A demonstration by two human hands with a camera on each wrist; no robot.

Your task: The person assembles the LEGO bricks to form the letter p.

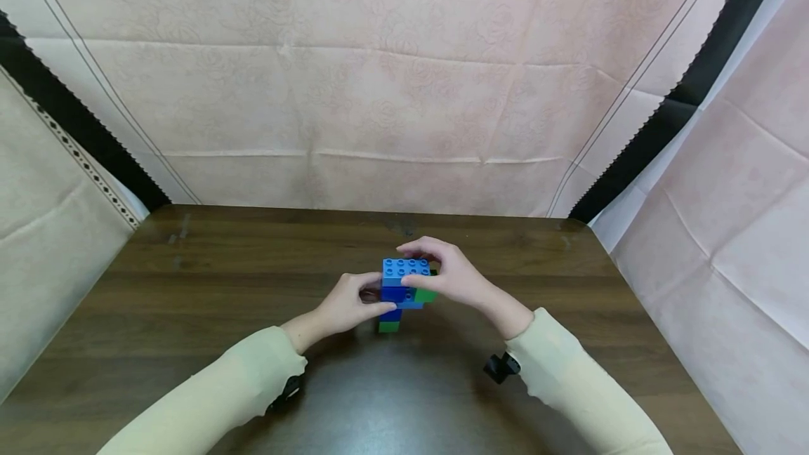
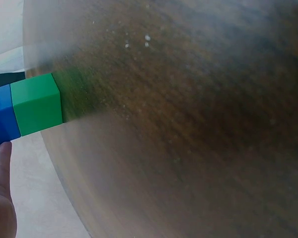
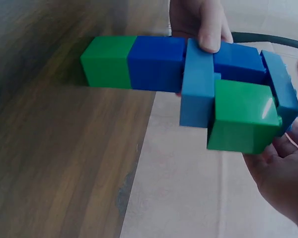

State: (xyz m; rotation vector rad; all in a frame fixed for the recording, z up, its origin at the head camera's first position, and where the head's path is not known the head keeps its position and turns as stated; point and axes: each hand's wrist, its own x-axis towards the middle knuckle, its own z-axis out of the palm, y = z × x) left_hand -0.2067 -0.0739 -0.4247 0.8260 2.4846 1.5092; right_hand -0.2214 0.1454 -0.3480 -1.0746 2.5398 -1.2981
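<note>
A stack of toy building bricks (image 1: 393, 295) stands upright on the table between my hands. At its foot is a green brick (image 3: 107, 62), with a dark blue brick (image 3: 156, 63) above it. A light blue brick (image 3: 197, 84) lies across that, carrying a second dark blue brick (image 3: 240, 62) and a green brick (image 3: 243, 115) side by side. Another light blue brick (image 1: 398, 269), studs up, forms the top. My left hand (image 1: 346, 302) grips the stack's left side between thumb and fingers. My right hand (image 1: 450, 274) holds the upper right end, thumb in front; its far fingertips are partly hidden.
The dark brown wooden table (image 1: 208, 300) extends around the stack. A pale patterned cloth (image 1: 379, 104) hangs behind its far edge, with more cloth at both sides. Black strips (image 1: 670, 111) run along the cloth's corners.
</note>
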